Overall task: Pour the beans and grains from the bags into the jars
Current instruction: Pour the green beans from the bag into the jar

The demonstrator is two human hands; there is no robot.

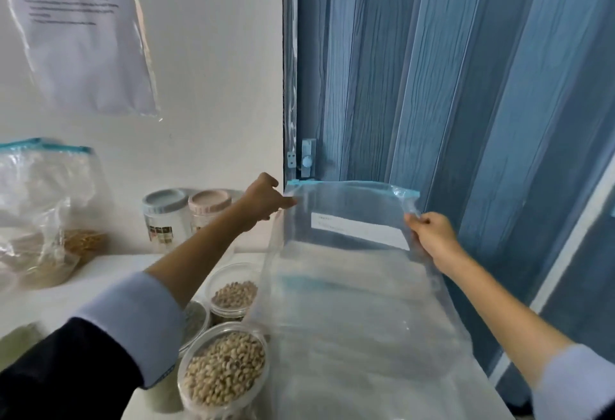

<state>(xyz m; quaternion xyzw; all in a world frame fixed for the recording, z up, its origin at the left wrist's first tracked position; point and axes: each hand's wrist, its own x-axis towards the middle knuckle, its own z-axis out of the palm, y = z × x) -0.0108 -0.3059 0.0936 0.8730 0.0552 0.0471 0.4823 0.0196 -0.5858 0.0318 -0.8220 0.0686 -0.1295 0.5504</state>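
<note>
The left hand and the right hand each pinch a top corner of a big clear bag, which looks empty and hangs stretched flat over the tabletop. I think this bag is done, so next it must be put aside. At about eight o'clock from the bag stand two open jars full of pale beans.

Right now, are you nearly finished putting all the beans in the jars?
Partly. Done: two clear lidless jars hold pale beans, one near and one behind it. In hand: the left hand and right hand each pinch a top corner of a big, empty-looking clear zip bag with a blue seal. Left: a clear bag with brown grain sits by the wall, and two lidded jars wait.
</note>
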